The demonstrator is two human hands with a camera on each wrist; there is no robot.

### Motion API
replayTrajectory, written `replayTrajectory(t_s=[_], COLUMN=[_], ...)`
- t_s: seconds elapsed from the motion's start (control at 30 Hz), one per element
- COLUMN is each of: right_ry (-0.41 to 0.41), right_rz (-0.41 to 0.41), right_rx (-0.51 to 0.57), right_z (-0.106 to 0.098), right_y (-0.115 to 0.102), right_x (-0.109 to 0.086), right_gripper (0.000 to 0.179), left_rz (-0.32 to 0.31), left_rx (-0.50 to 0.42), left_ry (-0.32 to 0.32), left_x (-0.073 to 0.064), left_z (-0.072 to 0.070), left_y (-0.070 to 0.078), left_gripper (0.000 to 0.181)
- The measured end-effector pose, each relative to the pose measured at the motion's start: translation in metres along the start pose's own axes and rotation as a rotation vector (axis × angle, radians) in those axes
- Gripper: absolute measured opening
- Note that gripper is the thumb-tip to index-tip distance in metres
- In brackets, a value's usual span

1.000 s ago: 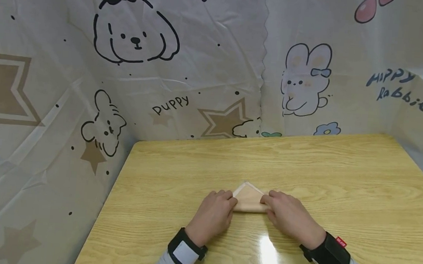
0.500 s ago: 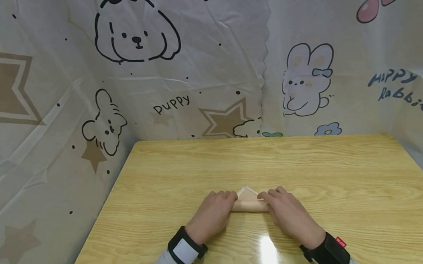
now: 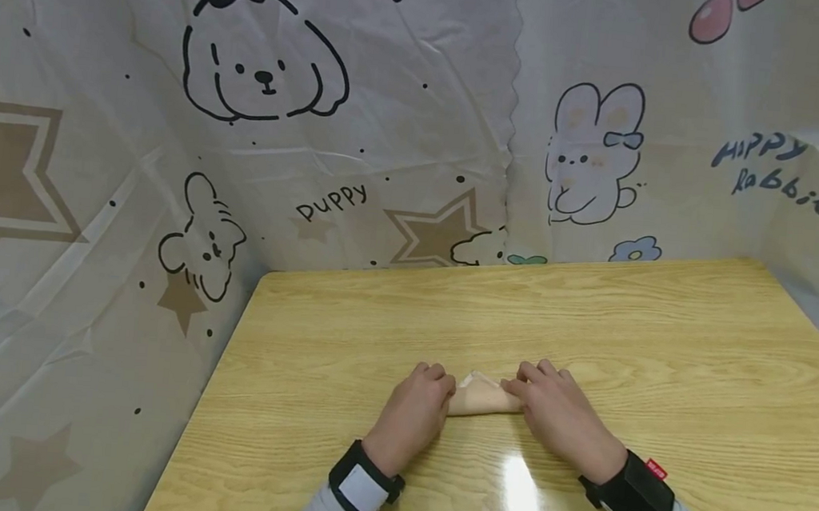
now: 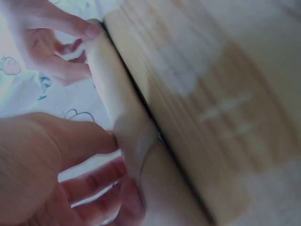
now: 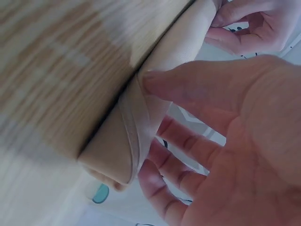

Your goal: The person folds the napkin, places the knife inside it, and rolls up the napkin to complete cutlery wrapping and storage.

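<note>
A beige cloth [image 3: 477, 404], rolled into a narrow tube, lies across the middle of the table in the head view. A small pale-edged corner of it sticks up behind the roll. My left hand [image 3: 411, 418] grips the roll's left end, and my right hand [image 3: 559, 418] pinches it towards the right. The right wrist view has my thumb on the near side of the cloth [image 5: 110, 155], where a hemmed edge wraps slantwise and layers show at the end. In the left wrist view the cloth [image 4: 115, 94] runs between both hands, fingers behind it.
The wood-grain table [image 3: 347, 315] reaches back to a printed curtain [image 3: 419, 128] with cartoon animals on it, which also hangs at the left and right sides. A bright reflection lies on the table's near part. Both wrists wear black straps [image 3: 365, 481].
The cloth has been rolled up further: the flat triangle behind the roll has shrunk to a small tip. Both hands stay at its ends, with fingers shifted slightly.
</note>
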State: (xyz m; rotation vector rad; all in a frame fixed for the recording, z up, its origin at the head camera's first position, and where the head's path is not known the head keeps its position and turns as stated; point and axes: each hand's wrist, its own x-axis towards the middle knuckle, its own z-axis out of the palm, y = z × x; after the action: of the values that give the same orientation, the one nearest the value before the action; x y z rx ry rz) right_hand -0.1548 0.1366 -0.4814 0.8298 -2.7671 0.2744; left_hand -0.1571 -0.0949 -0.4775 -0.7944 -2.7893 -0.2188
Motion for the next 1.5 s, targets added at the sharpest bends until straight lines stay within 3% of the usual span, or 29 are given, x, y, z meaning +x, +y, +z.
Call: replayTrajectory(t_s=[0.37, 0.9, 1.07, 1.2, 1.37, 1.5], right_ry=[-0.041, 0.005, 0.002, -0.014, -0.048, -0.028], right_rz=[-0.034, -0.043, -0.034, -0.014, -0.032, -0.028], right_rx=[-0.017, 0.08, 0.048, 0.007, 0.036, 0.086], right_z=[0.004, -0.002, -0.0019, -0.0017, -0.0017, -0.002], right_y=[0.0011, -0.0001, -0.0002, -0.0011, -0.0044, -0.0062], right_x=[-0.0001, -0.0011, -0.002, -0.0022, -0.0007, -0.0021], right_gripper=[0.037, 0.034, 0.03, 0.03, 0.036, 0.041], left_rz=[0.029, 0.089, 0.084, 0.073, 0.068, 0.029], left_rx=[-0.015, 0.033, 0.053, 0.11, 0.194, 0.174], left_ry=[-0.08, -0.041, -0.044, -0.083, -0.105, -0.103], left_x=[-0.0032, -0.0024, -0.0038, -0.0037, -0.0037, -0.0042], left_z=[-0.0022, -0.0015, -0.0005, 0.0007, -0.0019, -0.0017], left_y=[0.0013, 0.0005, 0.0011, 0.0031, 0.0067, 0.0075], left_gripper=[0.024, 0.016, 0.018, 0.015, 0.015, 0.015])
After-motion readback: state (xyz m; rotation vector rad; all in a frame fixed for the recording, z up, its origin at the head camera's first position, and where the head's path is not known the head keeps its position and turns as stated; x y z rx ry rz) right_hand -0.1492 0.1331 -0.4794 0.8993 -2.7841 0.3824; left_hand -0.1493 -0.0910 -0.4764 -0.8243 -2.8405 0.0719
